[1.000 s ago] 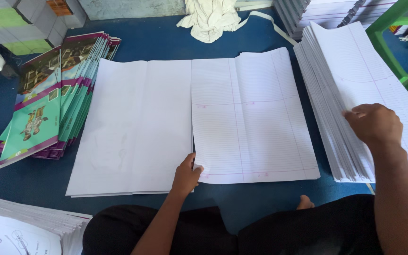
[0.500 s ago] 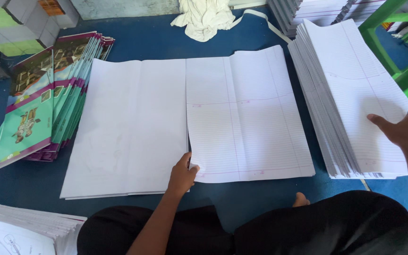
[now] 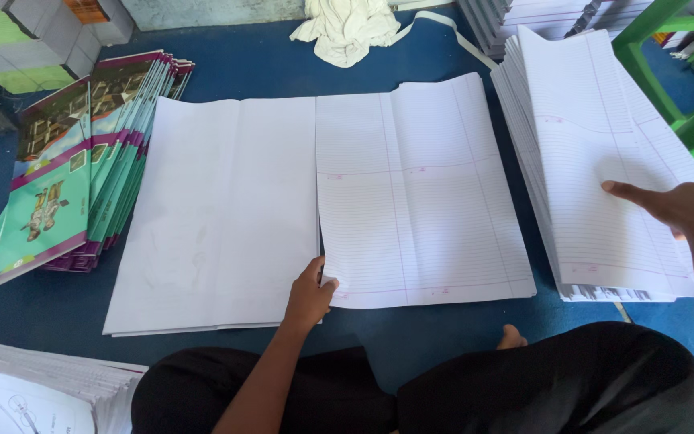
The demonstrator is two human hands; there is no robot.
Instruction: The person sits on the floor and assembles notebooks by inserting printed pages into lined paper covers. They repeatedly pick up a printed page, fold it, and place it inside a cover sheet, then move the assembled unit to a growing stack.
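My left hand rests on the near edge of a large ruled sheet, pinching its lower left corner where it meets a plain white sheet stack. Both lie flat on the blue floor mat. My right hand lies on top of a tall stack of ruled sheets at the right, thumb pressed on the top sheet and fingers curled at its right edge. My dark-clothed legs fill the bottom of the view.
A fanned pile of green and purple printed covers lies at the left. A white cloth is bunched at the top. More paper stacks sit at bottom left and top right. A green frame stands at the right.
My right hand has slid from the stack's near left part toward its right edge. The left hand has stayed on the ruled sheet's corner.
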